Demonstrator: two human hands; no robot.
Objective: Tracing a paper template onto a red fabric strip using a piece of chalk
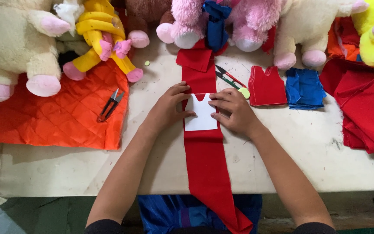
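Left hand (167,105): fingers flat on white paper pattern (201,113), no grip closed.
Right hand (233,109): fingertips pressing pattern's right edge.
Pattern: atop red fabric strip (205,160) on desk (299,147).

Plush toys' (9,43) heads beyond the top edge

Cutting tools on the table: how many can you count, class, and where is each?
2. Small thread snips lie on the orange quilted fabric; scissors lie right of the red fabric strip, beside the red vest pieces. Others may be hidden under fabric.
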